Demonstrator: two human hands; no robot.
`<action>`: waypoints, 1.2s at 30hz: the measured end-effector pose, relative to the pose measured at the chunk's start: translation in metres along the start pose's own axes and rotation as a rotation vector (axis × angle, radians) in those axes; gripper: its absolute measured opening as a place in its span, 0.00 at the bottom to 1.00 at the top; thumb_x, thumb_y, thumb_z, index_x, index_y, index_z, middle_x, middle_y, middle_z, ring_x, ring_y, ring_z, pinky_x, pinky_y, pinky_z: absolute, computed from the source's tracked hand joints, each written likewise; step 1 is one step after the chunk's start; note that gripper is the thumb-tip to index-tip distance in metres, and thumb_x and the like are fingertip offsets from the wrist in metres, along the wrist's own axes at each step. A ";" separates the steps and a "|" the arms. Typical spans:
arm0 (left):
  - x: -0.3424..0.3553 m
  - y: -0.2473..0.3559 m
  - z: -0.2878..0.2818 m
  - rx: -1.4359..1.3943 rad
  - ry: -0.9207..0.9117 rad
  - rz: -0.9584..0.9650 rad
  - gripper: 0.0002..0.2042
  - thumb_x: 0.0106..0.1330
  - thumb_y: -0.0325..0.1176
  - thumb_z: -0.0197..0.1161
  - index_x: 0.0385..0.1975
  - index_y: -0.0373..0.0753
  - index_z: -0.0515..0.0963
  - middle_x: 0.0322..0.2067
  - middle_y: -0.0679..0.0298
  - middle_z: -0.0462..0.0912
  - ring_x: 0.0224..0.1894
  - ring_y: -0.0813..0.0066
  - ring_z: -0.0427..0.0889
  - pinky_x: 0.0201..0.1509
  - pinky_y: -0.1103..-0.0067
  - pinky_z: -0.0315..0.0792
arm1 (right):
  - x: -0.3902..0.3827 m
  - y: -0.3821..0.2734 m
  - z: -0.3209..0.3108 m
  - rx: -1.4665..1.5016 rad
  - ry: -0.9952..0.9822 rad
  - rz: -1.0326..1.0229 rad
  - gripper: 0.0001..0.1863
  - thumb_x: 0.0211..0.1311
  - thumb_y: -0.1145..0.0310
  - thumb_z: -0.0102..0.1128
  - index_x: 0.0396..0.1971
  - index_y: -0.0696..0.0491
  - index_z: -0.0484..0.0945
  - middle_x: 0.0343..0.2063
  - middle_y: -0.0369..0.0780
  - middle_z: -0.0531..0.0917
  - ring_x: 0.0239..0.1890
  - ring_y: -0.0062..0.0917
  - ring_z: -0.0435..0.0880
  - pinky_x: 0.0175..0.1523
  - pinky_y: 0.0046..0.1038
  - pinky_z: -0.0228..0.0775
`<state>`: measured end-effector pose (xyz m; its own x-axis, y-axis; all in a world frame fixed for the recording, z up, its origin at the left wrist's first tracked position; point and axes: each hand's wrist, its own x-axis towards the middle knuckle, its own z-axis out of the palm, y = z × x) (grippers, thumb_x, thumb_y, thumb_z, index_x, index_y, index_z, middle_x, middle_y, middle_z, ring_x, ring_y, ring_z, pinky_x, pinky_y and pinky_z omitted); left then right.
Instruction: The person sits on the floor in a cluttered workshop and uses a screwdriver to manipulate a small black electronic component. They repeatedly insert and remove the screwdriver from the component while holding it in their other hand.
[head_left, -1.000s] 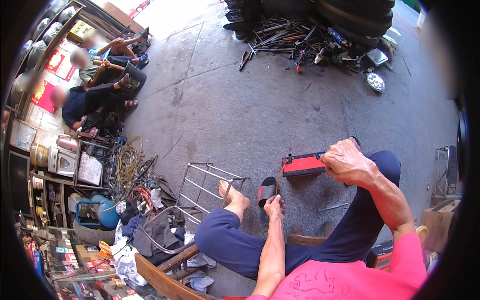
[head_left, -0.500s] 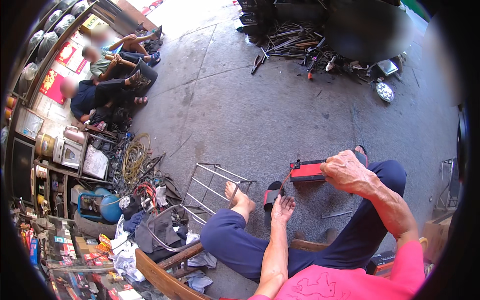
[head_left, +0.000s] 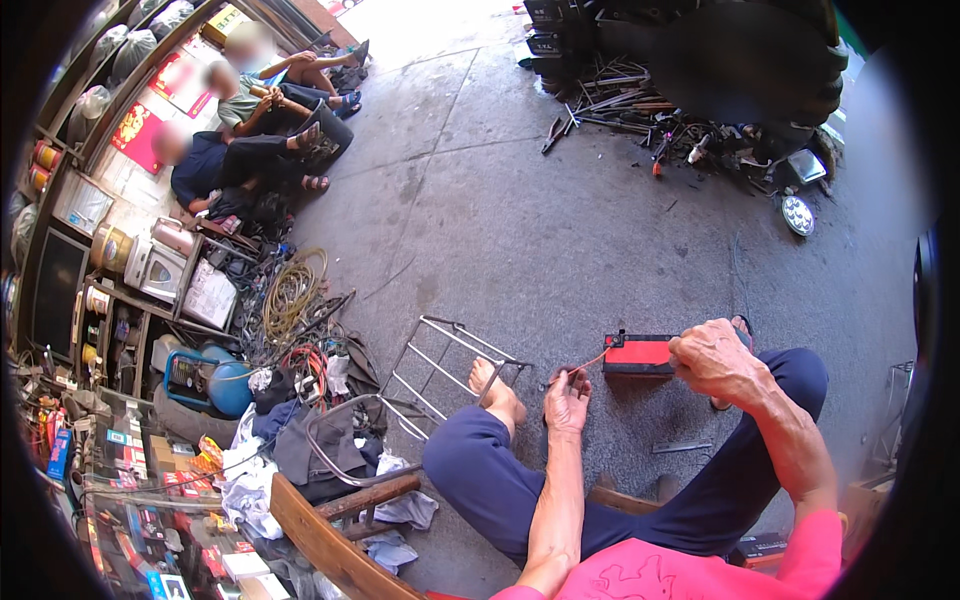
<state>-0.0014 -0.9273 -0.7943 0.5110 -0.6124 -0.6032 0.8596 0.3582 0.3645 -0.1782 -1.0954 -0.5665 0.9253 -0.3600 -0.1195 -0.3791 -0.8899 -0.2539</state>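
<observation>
Left hand [head_left: 567, 404] moved up-frame, palm up, at orange wire [head_left: 594, 358]; I can't tell if it's pinching. Right hand [head_left: 722, 362] curled at right end of red-black battery [head_left: 638, 352], right of frame centre; grip hidden.

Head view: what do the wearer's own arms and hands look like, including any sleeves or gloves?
The left hand and right hand are bare, without gloves. Both forearms are uncovered, lean, with veins standing out on the right one. Bright pink short sleeves cover the upper arms. No watch or bracelet shows on either wrist.
</observation>
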 end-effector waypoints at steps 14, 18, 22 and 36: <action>-0.063 -0.007 0.063 1.917 -0.257 0.646 0.09 0.58 0.28 0.52 0.38 0.34 0.71 0.42 0.50 0.72 0.40 0.49 0.75 0.41 0.62 0.70 | 0.006 -0.013 0.019 0.066 0.010 -0.026 0.04 0.46 0.74 0.54 0.22 0.56 0.76 0.23 0.47 0.78 0.31 0.40 0.80 0.36 0.36 0.69; -0.059 0.015 0.098 2.193 -0.255 0.584 0.09 0.53 0.27 0.56 0.35 0.35 0.74 0.37 0.48 0.73 0.39 0.50 0.76 0.42 0.62 0.71 | 0.007 -0.006 0.023 0.091 0.099 -0.054 0.03 0.43 0.74 0.55 0.19 0.57 0.75 0.19 0.46 0.77 0.26 0.39 0.80 0.31 0.37 0.69; -0.045 0.043 0.110 2.176 -0.455 0.443 0.11 0.47 0.23 0.51 0.31 0.32 0.77 0.31 0.44 0.77 0.36 0.48 0.77 0.42 0.62 0.71 | 0.019 0.003 0.032 0.027 0.004 0.005 0.05 0.51 0.71 0.51 0.22 0.57 0.68 0.16 0.46 0.74 0.21 0.39 0.77 0.26 0.38 0.65; -0.006 0.063 0.050 2.285 -0.204 0.611 0.12 0.52 0.31 0.57 0.35 0.32 0.77 0.22 0.51 0.80 0.22 0.70 0.81 0.29 0.72 0.73 | 0.027 0.008 0.032 0.143 0.229 0.083 0.11 0.57 0.61 0.52 0.28 0.56 0.72 0.23 0.45 0.78 0.29 0.39 0.79 0.34 0.37 0.69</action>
<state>0.0494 -0.9365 -0.7325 0.4741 -0.8641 -0.1692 -0.7763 -0.5009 0.3826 -0.1564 -1.1028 -0.6028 0.8642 -0.4982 0.0704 -0.4366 -0.8121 -0.3872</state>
